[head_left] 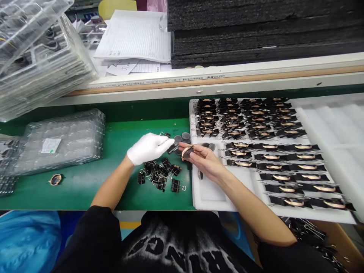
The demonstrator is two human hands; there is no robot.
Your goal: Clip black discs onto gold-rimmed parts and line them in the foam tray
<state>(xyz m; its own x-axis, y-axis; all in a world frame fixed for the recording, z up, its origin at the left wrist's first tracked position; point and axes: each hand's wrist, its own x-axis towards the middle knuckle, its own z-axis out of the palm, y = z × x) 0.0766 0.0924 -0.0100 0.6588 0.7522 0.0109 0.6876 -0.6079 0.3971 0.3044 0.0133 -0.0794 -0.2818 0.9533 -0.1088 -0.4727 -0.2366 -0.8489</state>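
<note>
My left hand (150, 148), in a white glove, is pinched on a black binder clip (172, 148) above the green table. My bare right hand (207, 161) grips a round, dark watch case (187, 152) with a gold-coloured rim, close to the left fingertips. Below the gloved hand lies a loose pile of black binder clips (159, 172) with silver wire handles. Several small round dark discs (185, 136) stand just behind the hands. To the right, a white foam tray (210, 193) carries rows of clipped gold-rimmed cases (274, 157).
Clear plastic trays (71, 140) are stacked on the left, near a lone gold-rimmed case (55, 179). A raised shelf edge (182, 81) crosses behind, bearing papers (136, 36), more plastic trays (36, 64) and black foam sheets (256, 34). A box of clips (315, 239) sits low at right.
</note>
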